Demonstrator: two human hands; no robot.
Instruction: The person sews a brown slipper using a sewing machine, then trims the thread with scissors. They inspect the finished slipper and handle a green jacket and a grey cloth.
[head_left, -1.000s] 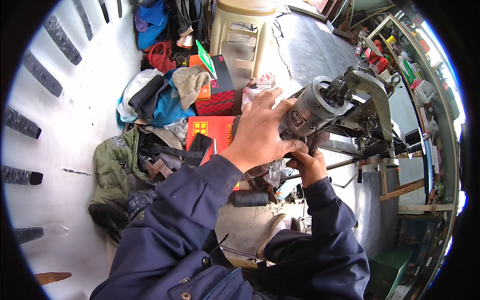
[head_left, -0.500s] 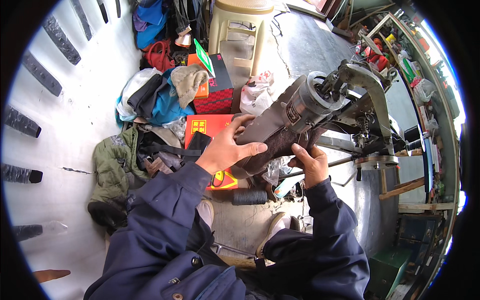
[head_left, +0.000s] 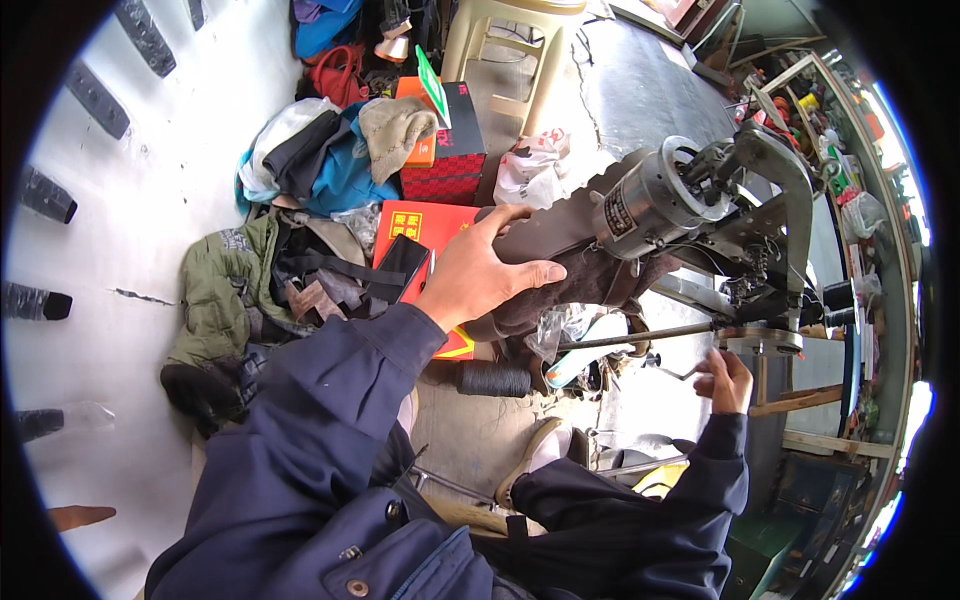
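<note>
A grey-brown leather piece with dark fuzzy lining (head_left: 555, 300) lies under the head of a hand-cranked sewing machine (head_left: 655, 195). My left hand (head_left: 480, 272) grips its near left end, thumb on top and fingers over the far edge. At the machine's right side, my right hand (head_left: 728, 382) is closed, fingers curled at the left rim of the metal handwheel (head_left: 760, 341). The small handle there is mostly hidden by those fingers. A spool of dark thread (head_left: 494, 379) lies below the leather piece.
A red box (head_left: 400, 222) with a black phone (head_left: 402, 262) on it lies left of the machine. Clothes (head_left: 225, 285) are piled further left. A beige stool (head_left: 520, 55) and a white plastic bag (head_left: 532, 170) stand beyond. Cluttered shelves (head_left: 850, 190) line the right.
My right hand has let go of the leather piece and moved right and down to the handwheel. My left hand stays on the piece. The whole view has shifted slightly.
</note>
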